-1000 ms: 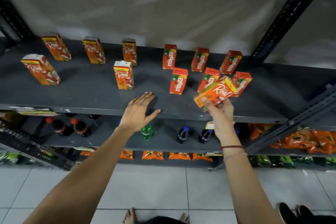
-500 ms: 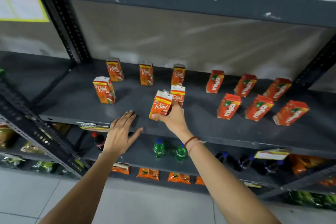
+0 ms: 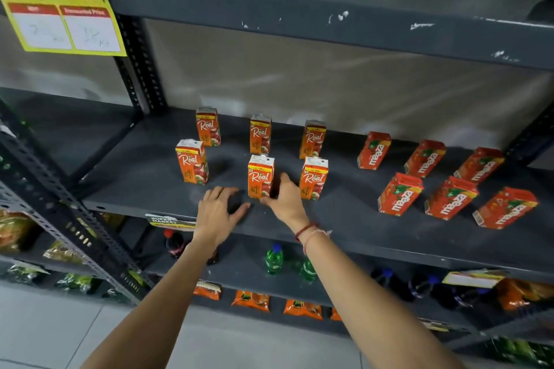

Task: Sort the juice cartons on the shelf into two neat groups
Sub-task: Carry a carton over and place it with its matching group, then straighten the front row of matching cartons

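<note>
On the dark grey shelf, several orange Real cartons stand upright in two rows on the left. Several red Maaza cartons stand in two rows on the right. The middle carton of the front Real row stands on the shelf, and my right hand wraps around its lower right side. To its left stands another front Real carton, and to its right a third. My left hand rests flat on the shelf edge with fingers spread, holding nothing.
The upper shelf carries green bottles and hangs over the cartons. A yellow price sign hangs at the upper left. A slanted metal upright crosses on the left. Bottles and snack packets fill the lower shelves.
My right hand carried a Real carton from the Maaza side leftwards and set it upright in the front Real row. The view swung left and up. My left hand stayed on the shelf edge.
</note>
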